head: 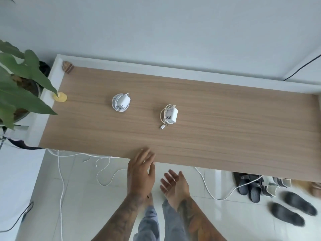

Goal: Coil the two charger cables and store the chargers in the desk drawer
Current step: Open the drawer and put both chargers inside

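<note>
Left hand lies flat, fingers straight, on the wooden desk's near edge; right hand hangs open, empty.

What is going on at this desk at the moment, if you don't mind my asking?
A person is tidying away two chargers. Both already lie coiled on the wooden desk: the left charger sits on a neat round coil, the right charger has a looser coil with its plug end sticking out. Neither hand holds anything: the left hand rests open at the desk's near edge, and the right hand hovers open, palm up, below the edge. No drawer is visible.
</note>
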